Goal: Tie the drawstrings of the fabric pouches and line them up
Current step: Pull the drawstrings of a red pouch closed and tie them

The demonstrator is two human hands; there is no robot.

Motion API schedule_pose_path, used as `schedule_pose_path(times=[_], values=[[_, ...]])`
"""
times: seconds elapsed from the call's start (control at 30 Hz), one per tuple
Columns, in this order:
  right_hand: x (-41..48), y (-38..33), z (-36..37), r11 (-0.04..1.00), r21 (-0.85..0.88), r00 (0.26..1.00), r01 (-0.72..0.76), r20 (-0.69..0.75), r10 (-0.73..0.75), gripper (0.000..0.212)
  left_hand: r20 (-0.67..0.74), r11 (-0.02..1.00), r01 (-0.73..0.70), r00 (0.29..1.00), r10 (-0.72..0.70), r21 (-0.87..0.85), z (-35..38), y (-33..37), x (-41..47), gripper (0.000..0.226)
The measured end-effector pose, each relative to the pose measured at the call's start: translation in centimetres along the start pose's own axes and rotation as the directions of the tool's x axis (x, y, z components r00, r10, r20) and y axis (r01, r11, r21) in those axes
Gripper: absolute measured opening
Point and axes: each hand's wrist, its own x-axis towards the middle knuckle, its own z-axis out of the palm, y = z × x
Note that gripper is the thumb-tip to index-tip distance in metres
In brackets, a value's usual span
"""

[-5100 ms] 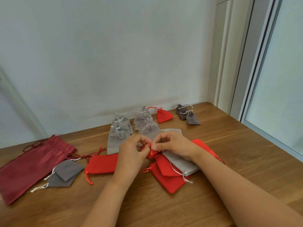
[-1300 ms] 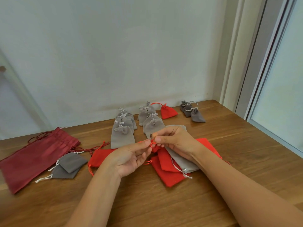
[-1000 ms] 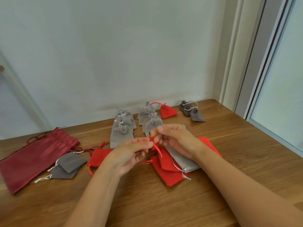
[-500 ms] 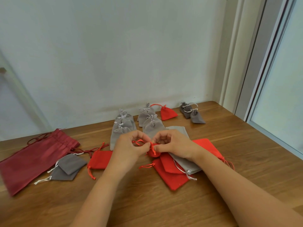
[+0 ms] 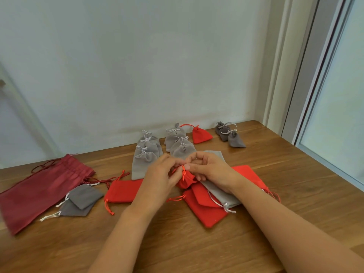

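We pinch the pouch (image 5: 186,181) cord (image 5: 183,172) between fingers (image 5: 194,166) of left hand (image 5: 159,180) and right hand (image 5: 211,171); one slip could leave the knot loose.

1. Small bright-red fabric pouch (image 5: 186,180) at ctr: plain red. Its orange-red drawstring (image 5: 183,173) is a shade lighter.
2. Flat bright-red fabric pouches, L (image 5: 123,191) & front (image 5: 206,215): same plain red w/ orange-red cords.
3. Flat light-grey fabric pouch (image 5: 218,192) betw. them: plain, silver-white cord.
4. Tied light-grey fabric pouches (image 5: 145,155) at back: plain, pale whitish cords.
5. Tied red fabric pouch (image 5: 201,135): plain red, red cord.
6. Tied dark-grey fabric pouches (image 5: 235,139) far R: plain, whitish cords.
7. Flat dark-grey fabric pouches (image 5: 82,198) at L: plain, white cords.
8. Long maroon fabric bag (image 5: 39,192): plain dark red, matching cord.
9. Wooden table (image 5: 295,184): mid-brown w/ darker grain streaks.
10. Wall (image 5: 157,66): plain, pale whitish.
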Motion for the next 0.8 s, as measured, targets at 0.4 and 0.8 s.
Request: schedule_pose_path(times=[0.4,0.8], values=[[0.1,-0.4,-0.7,0.997,0.002,0.996,0.073,-0.045,-0.073,0.041,-0.107,1.0,-0.012,0.994,0.013,0.012,0.5,-0.8,0.2,0.011],[0.2,-1.3,-0.7,0.949,-0.308,0.995,0.066,-0.048,-0.084,0.044,0.021,0.986,0.125,0.992,-0.128,0.109,-0.8,-1.2,0.3,0.004]])
